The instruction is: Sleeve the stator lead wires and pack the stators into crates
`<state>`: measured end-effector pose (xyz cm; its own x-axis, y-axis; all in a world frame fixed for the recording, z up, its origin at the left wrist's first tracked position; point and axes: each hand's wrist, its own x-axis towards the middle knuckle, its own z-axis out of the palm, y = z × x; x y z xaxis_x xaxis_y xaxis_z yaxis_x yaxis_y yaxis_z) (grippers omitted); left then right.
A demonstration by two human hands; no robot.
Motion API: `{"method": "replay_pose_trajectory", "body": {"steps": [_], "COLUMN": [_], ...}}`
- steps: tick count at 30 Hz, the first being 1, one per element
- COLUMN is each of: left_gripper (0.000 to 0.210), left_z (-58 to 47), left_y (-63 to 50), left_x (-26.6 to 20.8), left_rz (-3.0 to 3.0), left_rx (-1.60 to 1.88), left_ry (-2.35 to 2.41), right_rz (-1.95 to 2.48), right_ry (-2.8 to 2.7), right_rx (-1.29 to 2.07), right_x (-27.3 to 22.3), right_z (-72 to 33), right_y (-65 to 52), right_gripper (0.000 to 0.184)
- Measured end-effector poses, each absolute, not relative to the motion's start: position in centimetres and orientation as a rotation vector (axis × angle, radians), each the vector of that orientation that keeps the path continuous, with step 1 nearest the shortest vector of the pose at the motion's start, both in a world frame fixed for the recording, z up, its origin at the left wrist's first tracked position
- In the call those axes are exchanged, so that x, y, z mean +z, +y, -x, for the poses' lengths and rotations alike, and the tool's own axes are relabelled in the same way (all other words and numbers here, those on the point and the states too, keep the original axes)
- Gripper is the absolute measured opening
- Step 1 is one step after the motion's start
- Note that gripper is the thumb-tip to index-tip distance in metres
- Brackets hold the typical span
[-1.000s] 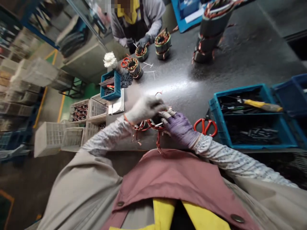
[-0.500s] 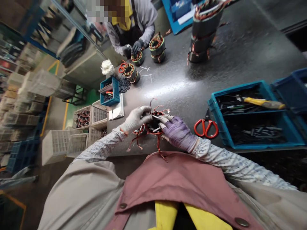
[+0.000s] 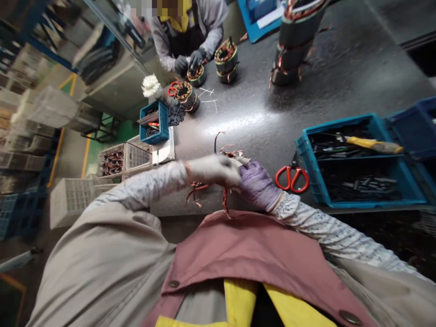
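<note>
A wound motor stator point(image 3: 229, 155) with copper-coloured leads is on the dark table in front of me, mostly covered by my hands. Loose lead wires point(image 3: 225, 202) hang from its near side, more spread out at its left, and one stands up behind it. My left hand point(image 3: 216, 170), in a white glove, reaches across the stator to my right hand; its fingers are smeared by motion. In a purple glove with pale-wrapped fingertips, my right hand point(image 3: 257, 184) grips the stator's right side. Red-handled scissors point(image 3: 292, 178) lie right of that hand.
A blue divided bin point(image 3: 361, 161) with dark sleeves and a yellow-handled tool stands at right. Stacked stators point(image 3: 293, 50) rise at the back. A co-worker's gloved hands point(image 3: 190, 62) are on another stator. At left are a small blue bin point(image 3: 155, 125) and crates point(image 3: 136, 159).
My left hand has moved right, from the stator's left side across its front to my right hand. My right hand stays at the stator. The view has shifted slightly.
</note>
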<state>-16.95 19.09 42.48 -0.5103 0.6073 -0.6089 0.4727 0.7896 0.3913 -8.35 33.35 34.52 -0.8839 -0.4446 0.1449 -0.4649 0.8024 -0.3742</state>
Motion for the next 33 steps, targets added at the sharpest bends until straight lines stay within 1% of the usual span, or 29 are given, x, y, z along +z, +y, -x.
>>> {"method": "replay_pose_trajectory", "body": {"steps": [2,3,5,7,8,9,11,12,15,17,19,21,22,24,26,28,29,31,33], "left_gripper": [0.024,0.024,0.023,0.02,0.021,0.026,0.038,0.04,0.031,0.024,0.022,0.023,0.023,0.023,0.024,0.023,0.024,0.026,0.026], "left_z": [15.2,14.6,13.8,13.4,13.2,12.9,12.5,12.3,13.0,14.6,17.1,20.0,21.4,23.9,25.8,26.9,27.1,26.9,26.2], "left_y": [18.1,17.5,16.5,16.1,16.3,16.6,17.2,17.4,16.5,14.8,12.7,11.0,10.4,9.6,9.3,9.2,9.2,9.2,9.1], "left_x": [43.0,43.3,43.6,42.8,42.0,40.9,38.7,37.9,37.1,37.6,38.1,37.7,37.1,35.0,32.2,29.4,28.1,26.1,25.3], "left_rz": [-0.847,-0.872,-0.93,-0.975,-0.967,-0.923,-0.854,-0.866,-1.067,-1.179,-1.093,-0.788,-0.611,-0.34,-0.282,-0.352,-0.401,-0.484,-0.527], "left_rx": [0.462,0.51,0.528,0.413,0.296,0.189,0.067,0.055,0.203,0.493,0.901,1.277,1.399,1.477,1.34,1.049,0.875,0.553,0.371], "left_ry": [2.127,2.122,2.154,2.249,2.296,2.342,2.365,2.359,2.291,2.251,2.222,2.224,2.234,2.281,2.365,2.48,2.525,2.56,2.527], "right_rz": [-0.73,-0.741,-0.653,-0.404,-0.267,-0.201,-0.279,-0.332,-0.219,-0.044,-0.003,-0.149,-0.264,-0.496,-0.632,-0.616,-0.539,-0.302,-0.149], "right_ry": [-2.912,-2.86,-2.678,-2.478,-2.419,-2.417,-2.517,-2.585,-2.516,-2.389,-2.429,-2.627,-2.747,-2.958,-3.115,-3.247,-3.321,-3.447,-3.465], "right_rx": [0.771,0.884,1.211,1.573,1.715,1.815,1.874,1.892,1.943,1.831,1.56,1.211,1.03,0.696,0.43,0.263,0.239,0.322,0.483], "right_x": [34.1,33.8,33.5,33.6,33.8,34.1,34.8,35.1,35.6,35.5,35.2,34.6,34.2,33.3,32.7,32.3,32.2,31.8,31.2], "right_z": [8.1,7.9,7.9,9.1,10.2,11.6,14.8,16.3,17.8,16.0,13.2,10.8,10.2,10.3,11.7,13.6,14.5,15.7,16.2], "right_y": [34.7,35.7,37.3,37.3,36.4,35.0,31.7,30.3,29.7,31.8,34.3,35.6,35.6,34.6,33.0,31.5,31.0,30.4,30.1], "right_gripper": [0.032,0.033,0.041,0.048,0.05,0.051,0.049,0.048,0.047,0.048,0.043,0.032,0.027,0.024,0.028,0.032,0.036,0.041,0.033]}}
